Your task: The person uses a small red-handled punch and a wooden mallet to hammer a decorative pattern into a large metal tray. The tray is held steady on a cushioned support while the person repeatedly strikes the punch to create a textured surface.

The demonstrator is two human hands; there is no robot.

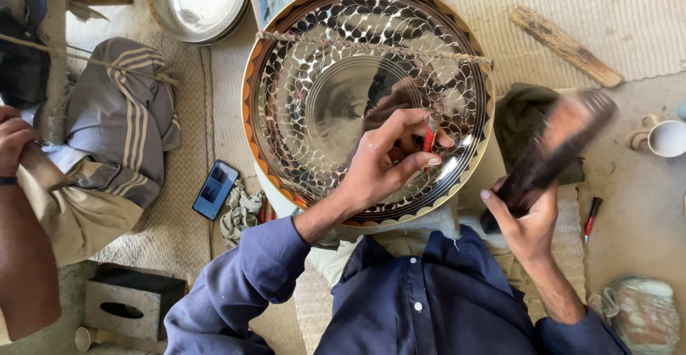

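Here, a large round metal tray (368,97) is standing tilted just ahead of both hands, its polished face turned toward the person. Its shiny surface is carrying rings of dark leaf-shaped engraving around a plain mirror-like centre, and the rim is showing a scalloped orange-and-black border. The bowl of the tray is holding nothing; a twisted cord (371,46) is crossing its upper part. The left hand (389,156) is resting against the tray's lower face, fingers pinching a thin red-handled chisel (429,137) that is pointing tip-first into the metal, its long axis running nearly upright. The right hand (527,220) is closing around a dark wooden mallet (554,153), blurred, its length slanting up and away to the right. Beyond the right hand, a white cup (668,138) is sitting on the floor, and a red tool (592,217) is lying just beside that hand. Left of the left hand, a phone (215,189) is lying on woven matting (179,205). Another person's arm (21,240) is showing at the far left.
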